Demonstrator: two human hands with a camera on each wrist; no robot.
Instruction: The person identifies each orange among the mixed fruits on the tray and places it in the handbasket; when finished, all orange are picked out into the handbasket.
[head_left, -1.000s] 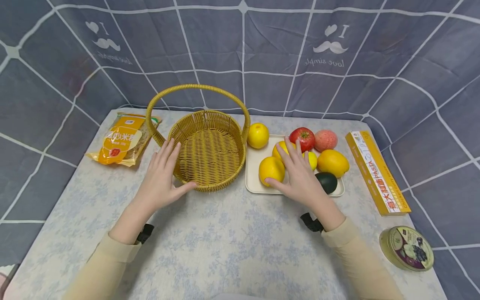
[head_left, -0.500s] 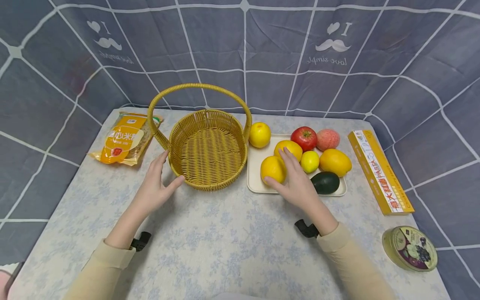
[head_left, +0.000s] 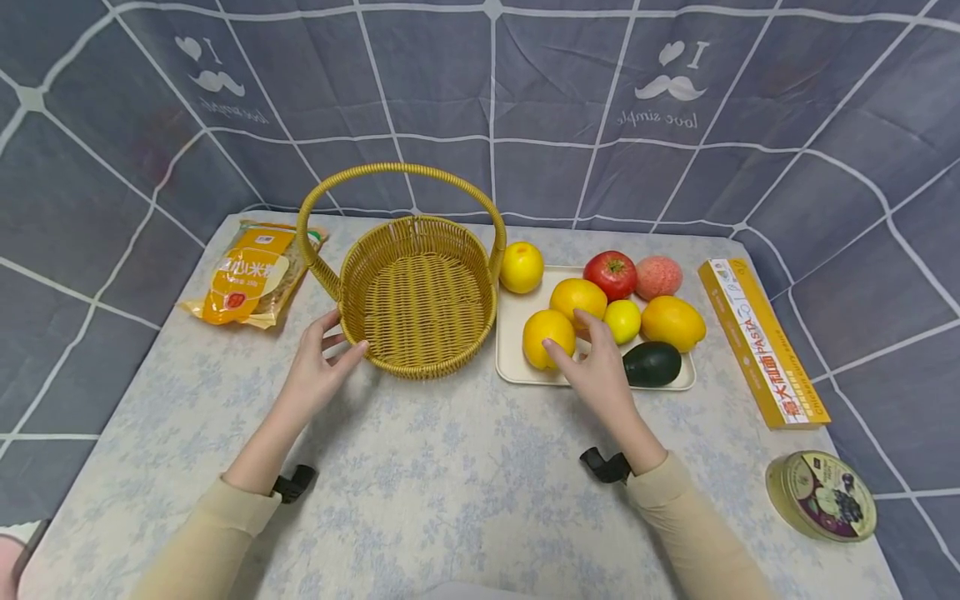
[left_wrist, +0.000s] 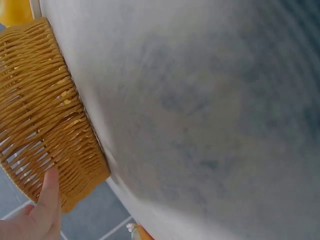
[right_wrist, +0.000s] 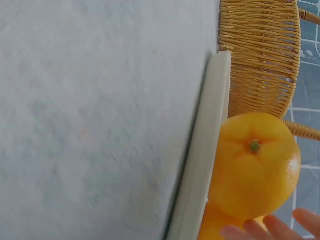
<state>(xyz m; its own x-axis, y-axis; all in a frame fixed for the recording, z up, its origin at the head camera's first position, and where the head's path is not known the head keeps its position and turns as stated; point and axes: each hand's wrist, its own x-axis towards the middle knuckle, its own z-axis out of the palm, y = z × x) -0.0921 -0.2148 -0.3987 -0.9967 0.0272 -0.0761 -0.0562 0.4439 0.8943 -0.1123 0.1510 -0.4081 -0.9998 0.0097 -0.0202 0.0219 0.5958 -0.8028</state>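
My left hand point(head_left: 315, 371) is at the left front of a woven wicker basket point(head_left: 420, 368) with a tall arched handle. Its thumb reaches the rim while its fingers lie along the outer side; in the left wrist view a fingertip point(left_wrist: 51, 175) meets the weave. Over the cream tray point(head_left: 525, 378), my right hand point(head_left: 606, 375) spreads thumb and fingers around the right side of the front orange point(head_left: 546, 337). The right wrist view shows several fingertips point(right_wrist: 275, 227) close by the orange's lower edge. Another orange point(head_left: 577, 302) lies just behind it.
A green avocado-like fruit point(head_left: 652, 365), lemon point(head_left: 622, 322), mango-like fruit point(head_left: 672, 323), red apple point(head_left: 611, 275) and pink peach point(head_left: 658, 277) crowd the tray's right. A yellow fruit point(head_left: 521, 267) sits by the basket. Around are a food bag point(head_left: 251, 275), pasta box point(head_left: 765, 342) and round tin point(head_left: 821, 496).
Both hands have lowered. The left hand has come in to the basket's rim, and the right hand has drawn its thumb and fingers in beside the front orange. Basket and fruit stay in place.
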